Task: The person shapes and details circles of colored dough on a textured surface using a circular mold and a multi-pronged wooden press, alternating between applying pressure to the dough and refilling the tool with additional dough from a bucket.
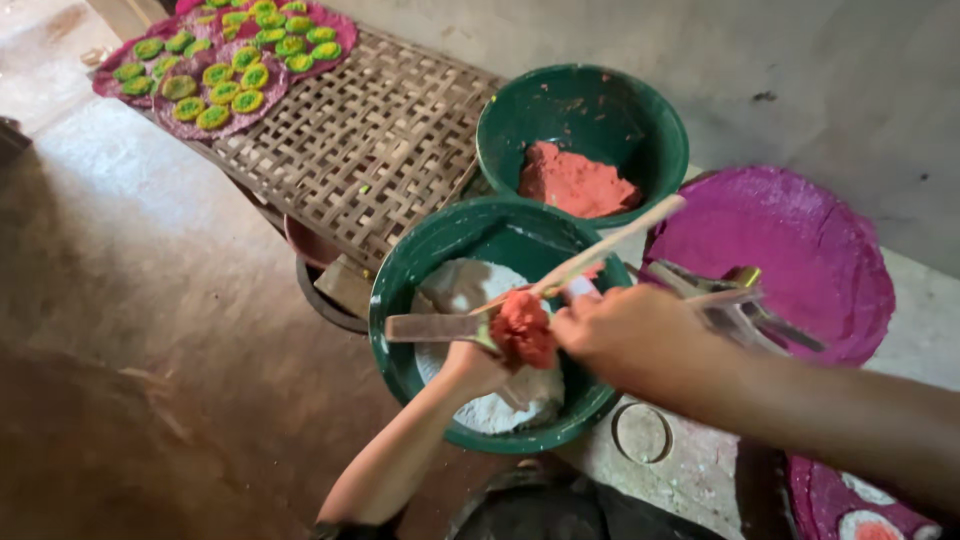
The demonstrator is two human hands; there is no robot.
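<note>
My left hand [472, 366] grips a flat metal tool [432, 327] that carries a lump of red paste [522, 328], held over a green basin [400, 290] of white powder. My right hand [620, 335] holds a thin wooden stick [600, 250] whose lower end touches the red lump. Behind it, a second green basin [640, 110] holds a mass of red paste [572, 183].
A round magenta tray [800, 240] lies at the right with metal tools [735, 295] on it. A woven bamboo rack [370, 140] at the back carries magenta discs with green-yellow pieces [220, 75]. A dark pot [320, 290] sits under the rack. Bare floor lies at the left.
</note>
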